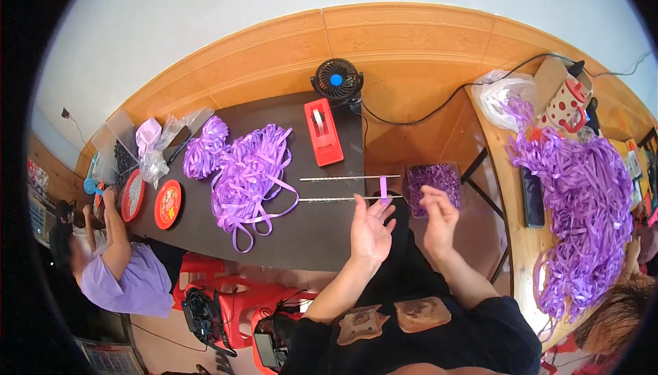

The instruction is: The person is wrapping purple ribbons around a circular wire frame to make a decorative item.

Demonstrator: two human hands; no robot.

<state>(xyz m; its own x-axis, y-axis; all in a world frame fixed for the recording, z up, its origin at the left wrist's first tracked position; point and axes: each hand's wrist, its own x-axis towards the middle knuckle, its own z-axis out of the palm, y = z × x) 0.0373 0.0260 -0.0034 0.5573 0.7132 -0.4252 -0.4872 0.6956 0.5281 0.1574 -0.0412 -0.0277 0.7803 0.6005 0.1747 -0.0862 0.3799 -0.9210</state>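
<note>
1. Containers first — a clear square box (434, 186) sits just past the desk's right edge, filled with small purple ribbon pieces.
2. Far left, two round red trays (168, 204) lie on the dark desk (308, 234), one holding greyish bits; what is in the other I cannot tell. Another person (120, 265) in a lilac top works beside them.
3. Now the main item — a short purple ribbon loop (384, 189) stands around the nearer of two thin metal rods (343, 199) lying across the desk's right end.
4. Left hand (370, 231) is open, palm up, fingers spread, fingertips right at the loop; whether it pinches it, I cannot tell.
5. Right hand (439, 214) hovers just beside the box, fingers loosely curled; I cannot tell if its grip holds anything.
6. Mid-desk: a big tangle of purple ribbon (250, 169), a red tape dispenser (323, 132), a small black fan (336, 80) behind it.
</note>
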